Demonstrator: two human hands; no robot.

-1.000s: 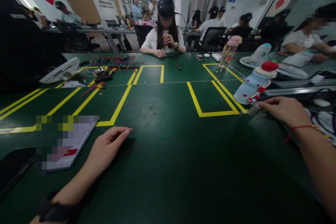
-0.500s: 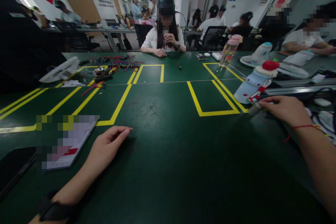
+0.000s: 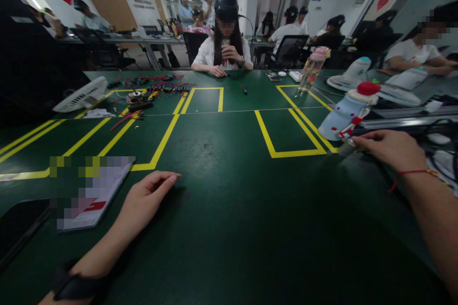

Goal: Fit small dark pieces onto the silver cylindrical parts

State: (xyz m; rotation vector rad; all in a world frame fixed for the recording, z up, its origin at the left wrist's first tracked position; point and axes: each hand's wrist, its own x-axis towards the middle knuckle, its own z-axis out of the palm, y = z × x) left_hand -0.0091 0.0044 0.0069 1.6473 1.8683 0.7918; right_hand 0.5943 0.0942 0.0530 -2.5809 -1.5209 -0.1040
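Note:
On the green table, my left hand (image 3: 148,195) rests on its side, thumb pressed against its curled fingers, with nothing seen between them. To its left lies a sheet-like item (image 3: 103,207) with a red patch, partly pixelated. At the right, my right hand (image 3: 391,148) pinches a small silvery cylinder (image 3: 347,147) by one end, low by the tabletop. Whether the cylinder touches the table, I cannot tell. Just behind it stands a light blue bottle (image 3: 338,114) with a red cap and a red-and-white strap.
Yellow tape (image 3: 296,154) marks boxes on the table. A dark phone-like slab (image 3: 21,224) lies at the left edge. Farther back are bundled wires (image 3: 166,86), white fans (image 3: 84,95) and a clear pink-lidded bottle (image 3: 310,74). Across the table sits a person (image 3: 223,40) wearing headgear.

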